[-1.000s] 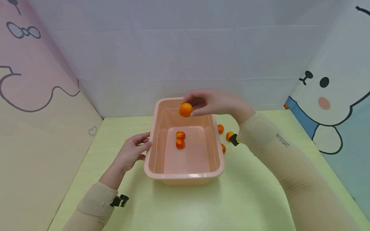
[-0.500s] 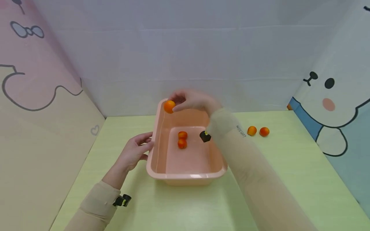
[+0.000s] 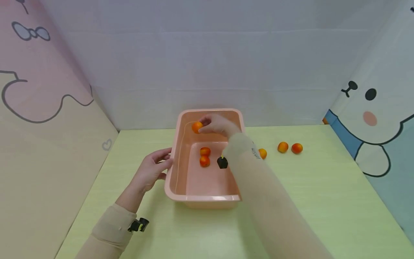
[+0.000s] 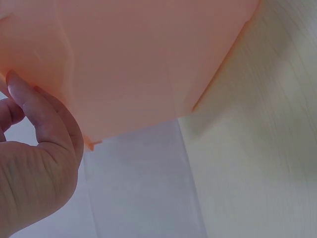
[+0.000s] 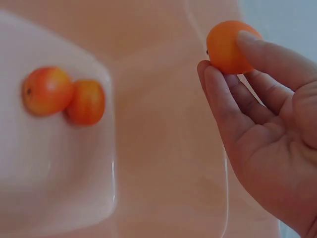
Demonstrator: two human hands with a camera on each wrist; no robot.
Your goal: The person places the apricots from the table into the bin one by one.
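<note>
**Fruit lowered into the pink tub**

Down from above the rim since a second ago, my right hand (image 3: 217, 125) now sits inside the far end of the pink tub (image 3: 207, 197), pinching one orange fruit (image 3: 197, 127) between thumb and fingertips; the right wrist view shows the thumb (image 5: 277, 54) pressed over it and the fingers (image 5: 220, 99) curled beneath. My head view has shifted too, so three loose fruits on the table now show where the arm hid them before.

Nearest me, my left hand (image 3: 149, 172) rests against the tub's left wall, fingers relaxed and spread, the thumb (image 4: 42, 116) touching the plastic in the left wrist view. It grips nothing. A black clip (image 3: 138, 225) sits at that wrist's sleeve.

Farther in, two fruits (image 3: 204, 156) lie touching on the tub floor, near its middle. The held fruit hangs beyond them, close to the far left corner, clear of the floor.

Right of the tub, on the pale green table (image 3: 323, 201), I count three more fruits: one (image 3: 262, 153) just beside my forearm, and a pair (image 3: 289, 148) farther right, near each other. That makes six fruits in all.
</note>
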